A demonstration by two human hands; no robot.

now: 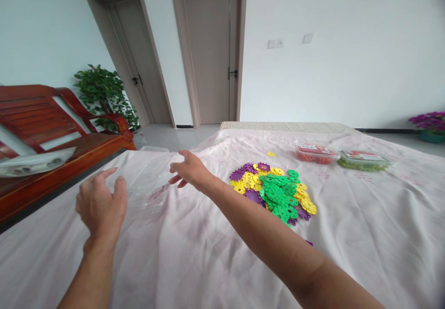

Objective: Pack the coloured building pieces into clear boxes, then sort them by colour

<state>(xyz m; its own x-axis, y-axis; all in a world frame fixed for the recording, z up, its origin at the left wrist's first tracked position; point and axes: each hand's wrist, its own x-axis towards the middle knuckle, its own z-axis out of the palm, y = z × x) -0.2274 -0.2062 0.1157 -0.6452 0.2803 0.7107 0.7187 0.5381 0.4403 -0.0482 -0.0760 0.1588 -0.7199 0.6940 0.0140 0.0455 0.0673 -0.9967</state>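
My left hand (102, 203) is at the left of the cloth, thumb and fingers apart and curved, with nothing in it. Stretched across to the left, my right hand (189, 170) has its fingers spread and is also bare. Between the two hands lies a clear plastic container (146, 174); its see-through walls make its exact outline hard to read, and I cannot tell whether either hand touches it. Right of my right hand is a heap of plastic pieces: green snowflake discs (278, 195), yellow discs (248, 179) and purple square pieces (253, 196).
A pale flowered cloth (347, 235) covers the table. A lone yellow disc (270, 154) lies behind the heap. Farther right stand a clear box of red pieces (316, 154) and one of green pieces (363, 160). A wooden bench (45, 123) stands left of the table.
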